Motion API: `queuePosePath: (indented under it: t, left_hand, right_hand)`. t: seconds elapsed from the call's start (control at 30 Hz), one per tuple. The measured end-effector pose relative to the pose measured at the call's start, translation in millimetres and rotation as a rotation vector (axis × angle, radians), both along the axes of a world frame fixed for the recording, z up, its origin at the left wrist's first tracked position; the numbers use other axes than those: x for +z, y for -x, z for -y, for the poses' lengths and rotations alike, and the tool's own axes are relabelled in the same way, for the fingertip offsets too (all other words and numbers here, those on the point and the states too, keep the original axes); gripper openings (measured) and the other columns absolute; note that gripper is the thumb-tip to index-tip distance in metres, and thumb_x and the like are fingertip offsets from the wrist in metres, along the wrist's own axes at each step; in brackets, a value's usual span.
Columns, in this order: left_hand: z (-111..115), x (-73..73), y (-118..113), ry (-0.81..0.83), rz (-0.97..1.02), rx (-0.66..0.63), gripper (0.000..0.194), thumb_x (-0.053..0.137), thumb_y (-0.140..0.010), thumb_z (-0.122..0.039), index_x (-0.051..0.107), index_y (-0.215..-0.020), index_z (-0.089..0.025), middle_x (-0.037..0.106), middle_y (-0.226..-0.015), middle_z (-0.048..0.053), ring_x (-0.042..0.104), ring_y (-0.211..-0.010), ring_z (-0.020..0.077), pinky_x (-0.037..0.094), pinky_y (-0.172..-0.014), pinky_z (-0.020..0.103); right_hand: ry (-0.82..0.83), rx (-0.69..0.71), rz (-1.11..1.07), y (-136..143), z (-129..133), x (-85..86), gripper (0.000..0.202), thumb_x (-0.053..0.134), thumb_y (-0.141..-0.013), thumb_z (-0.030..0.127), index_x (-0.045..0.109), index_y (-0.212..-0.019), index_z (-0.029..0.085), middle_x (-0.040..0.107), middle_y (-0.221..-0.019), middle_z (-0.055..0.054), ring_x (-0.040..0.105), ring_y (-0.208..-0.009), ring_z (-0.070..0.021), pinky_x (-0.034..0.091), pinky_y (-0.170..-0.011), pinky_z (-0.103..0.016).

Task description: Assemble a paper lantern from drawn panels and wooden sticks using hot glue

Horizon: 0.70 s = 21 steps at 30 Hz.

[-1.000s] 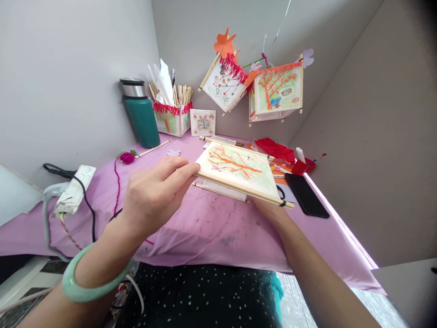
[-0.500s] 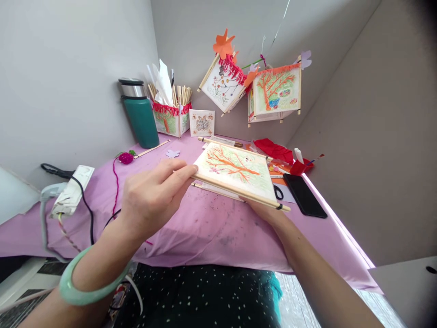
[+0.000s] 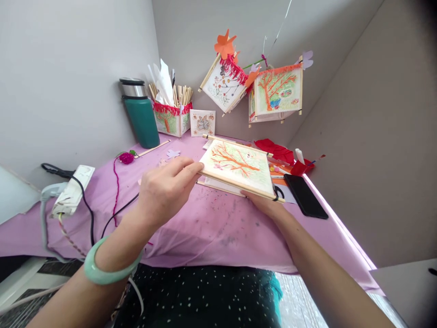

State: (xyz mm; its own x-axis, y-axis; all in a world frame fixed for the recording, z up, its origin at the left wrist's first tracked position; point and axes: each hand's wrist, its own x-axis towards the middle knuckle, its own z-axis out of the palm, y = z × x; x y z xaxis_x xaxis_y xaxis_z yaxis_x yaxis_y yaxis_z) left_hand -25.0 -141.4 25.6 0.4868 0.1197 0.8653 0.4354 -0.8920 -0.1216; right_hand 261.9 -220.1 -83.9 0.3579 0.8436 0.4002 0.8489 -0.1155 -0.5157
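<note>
A box-like lantern frame (image 3: 239, 165) of wooden sticks and white panels lies on its side above the table, its upper panel drawn with an orange tree. My left hand (image 3: 170, 184) pinches its near left corner between thumb and fingers; a pale green bangle circles that wrist. My right hand (image 3: 259, 202) reaches under the near right part of the frame. Most of its fingers are hidden behind the frame, with one fingertip showing at the lower stick.
Two decorated lanterns (image 3: 278, 91) hang at the back. A green bottle (image 3: 141, 120), a stick holder (image 3: 167, 123) and a small picture card (image 3: 203, 123) stand behind. A phone (image 3: 305, 196) lies right; a power strip (image 3: 73, 190) and yarn ball (image 3: 126, 158) lie left.
My left hand has moved slightly right with the frame's left corner. The frame's near right end has risen a little, and the right hand still supports it from below.
</note>
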Motion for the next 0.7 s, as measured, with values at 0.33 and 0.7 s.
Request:
queuePosePath:
  t: [0.33, 0.7]
  left_hand:
    - [0, 2.8, 3, -0.037, 0.029, 0.019, 0.016, 0.058, -0.086, -0.023, 0.066, -0.099, -0.021, 0.071, -0.095, 0.004, 0.066, -0.078, 0.0133, 0.052, -0.065, 0.023]
    - [-1, 5.1, 3, -0.049, 0.018, 0.013, 0.018, 0.058, -0.085, -0.02, 0.065, -0.102, -0.021, 0.072, -0.096, 0.003, 0.066, -0.078, 0.0137, 0.051, -0.066, 0.024]
  right_hand:
    - [0.004, 0.039, 0.013, -1, -2, 9.0, 0.054, 0.062, -0.073, 0.022, 0.058, -0.126, 0.026, 0.058, -0.13, -0.005, 0.051, -0.122, -0.0308, 0.044, -0.102, -0.044]
    - [-0.013, 0.084, -0.025, 2, 8, 29.9, 0.046, 0.064, -0.071, 0.027, 0.064, -0.117, 0.026, 0.066, -0.117, -0.006, 0.062, -0.105, -0.0261, 0.05, -0.089, -0.039]
